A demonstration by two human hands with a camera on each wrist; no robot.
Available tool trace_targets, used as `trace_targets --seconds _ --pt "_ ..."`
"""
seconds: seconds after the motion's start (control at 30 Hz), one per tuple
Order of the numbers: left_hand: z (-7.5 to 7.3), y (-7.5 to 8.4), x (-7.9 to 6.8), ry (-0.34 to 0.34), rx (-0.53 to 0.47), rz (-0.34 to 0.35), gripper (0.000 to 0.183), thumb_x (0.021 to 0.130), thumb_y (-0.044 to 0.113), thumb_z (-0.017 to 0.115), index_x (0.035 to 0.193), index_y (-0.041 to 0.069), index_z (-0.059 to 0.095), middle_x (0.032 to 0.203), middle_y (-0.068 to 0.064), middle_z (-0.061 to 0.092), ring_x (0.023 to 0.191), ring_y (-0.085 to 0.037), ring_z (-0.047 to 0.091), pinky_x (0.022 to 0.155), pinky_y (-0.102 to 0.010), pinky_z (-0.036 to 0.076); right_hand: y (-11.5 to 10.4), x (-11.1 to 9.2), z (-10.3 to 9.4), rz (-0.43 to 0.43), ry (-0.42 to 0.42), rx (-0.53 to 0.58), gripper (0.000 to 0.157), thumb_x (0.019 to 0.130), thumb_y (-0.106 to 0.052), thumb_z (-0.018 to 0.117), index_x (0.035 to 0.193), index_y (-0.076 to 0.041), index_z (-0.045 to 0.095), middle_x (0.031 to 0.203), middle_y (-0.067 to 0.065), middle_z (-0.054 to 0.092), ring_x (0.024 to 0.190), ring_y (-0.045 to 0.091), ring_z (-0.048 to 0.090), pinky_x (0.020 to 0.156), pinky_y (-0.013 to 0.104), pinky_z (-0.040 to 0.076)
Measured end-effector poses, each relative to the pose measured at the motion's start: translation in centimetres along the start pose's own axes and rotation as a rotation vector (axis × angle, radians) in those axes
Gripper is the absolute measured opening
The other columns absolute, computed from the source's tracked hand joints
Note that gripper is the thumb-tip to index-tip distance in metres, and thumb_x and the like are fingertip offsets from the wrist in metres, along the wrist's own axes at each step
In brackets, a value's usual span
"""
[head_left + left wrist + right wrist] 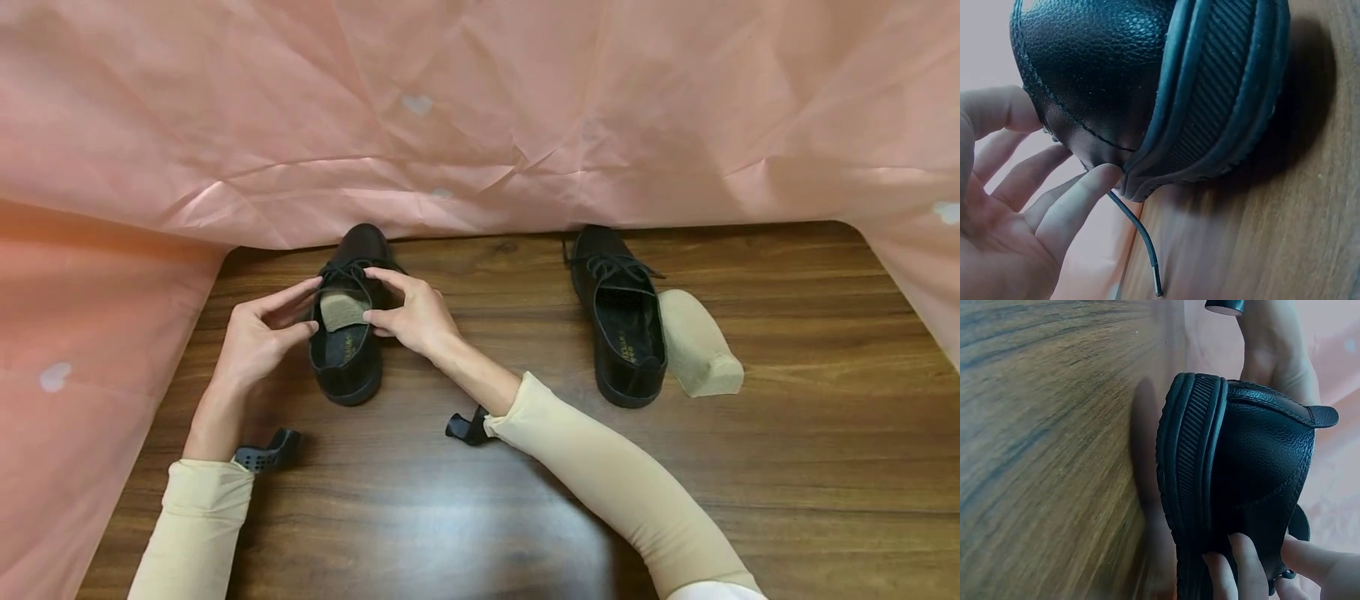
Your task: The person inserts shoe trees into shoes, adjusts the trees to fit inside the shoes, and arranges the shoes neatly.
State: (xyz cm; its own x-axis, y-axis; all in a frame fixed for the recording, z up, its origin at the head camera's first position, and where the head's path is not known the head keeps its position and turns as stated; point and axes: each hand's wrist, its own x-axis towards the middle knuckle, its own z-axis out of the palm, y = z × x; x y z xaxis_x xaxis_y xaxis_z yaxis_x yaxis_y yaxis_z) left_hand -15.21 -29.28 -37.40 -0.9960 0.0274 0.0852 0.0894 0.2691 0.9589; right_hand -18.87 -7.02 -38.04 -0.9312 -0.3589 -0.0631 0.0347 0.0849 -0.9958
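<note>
A black lace-up shoe [348,379] stands at the left on the wooden floor, toe away from me. A beige shoe filler [343,310] sits inside its opening, the front end hidden under the tongue and laces. My left hand [255,342] holds the shoe's left side, thumb at the collar and fingers along the upper near the laces. From the other side, my right hand [420,315] grips the collar, its thumb by the filler. In the right wrist view, several fingers [1247,565] press the outer leather just above the sole.
A second black shoe [630,379] stands to the right, its inside showing a printed insole. Against its right side lies another beige filler [697,346]. Pink sheeting [480,125] rises behind the shoes and along the left side. A loose lace end [1147,244] hangs beside the left shoe.
</note>
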Motion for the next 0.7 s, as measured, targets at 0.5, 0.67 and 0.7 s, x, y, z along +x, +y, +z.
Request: trace_targets --seconds 0.5,0.67,0.7 --pt "-1.4 0.0 0.6 -0.012 0.101 -0.016 0.051 0.087 -0.004 0.072 0.136 0.007 0.062 0.130 -0.001 0.065 0.111 -0.003 0.064 0.085 -0.015 0.052 -0.3 0.7 1.1 0.023 0.007 0.017 0.059 0.084 0.001 0.077 0.138 -0.019 0.061 0.144 0.016 0.052 0.074 0.021 0.074 0.065 0.024 0.059" --pt "-1.7 -0.1 0.7 -0.014 0.144 -0.030 0.051 0.088 -0.002 0.071 0.137 0.008 0.061 0.131 0.000 0.064 0.110 -0.002 0.063 0.083 -0.015 0.053 -0.2 0.9 1.4 0.027 0.001 0.018 0.060 0.085 0.001 0.077 0.139 -0.019 0.060 0.145 0.017 0.052 0.073 0.020 0.074 0.065 0.025 0.060" --pt "-1.8 -0.2 0.8 -0.014 0.149 -0.030 0.051 0.089 -0.002 0.071 0.137 0.008 0.061 0.131 -0.001 0.064 0.110 -0.002 0.063 0.083 -0.015 0.053 -0.2 1.0 1.5 0.027 0.001 0.020 0.060 0.085 0.001 0.077 0.139 -0.019 0.060 0.145 0.016 0.052 0.074 0.021 0.074 0.066 0.026 0.060"
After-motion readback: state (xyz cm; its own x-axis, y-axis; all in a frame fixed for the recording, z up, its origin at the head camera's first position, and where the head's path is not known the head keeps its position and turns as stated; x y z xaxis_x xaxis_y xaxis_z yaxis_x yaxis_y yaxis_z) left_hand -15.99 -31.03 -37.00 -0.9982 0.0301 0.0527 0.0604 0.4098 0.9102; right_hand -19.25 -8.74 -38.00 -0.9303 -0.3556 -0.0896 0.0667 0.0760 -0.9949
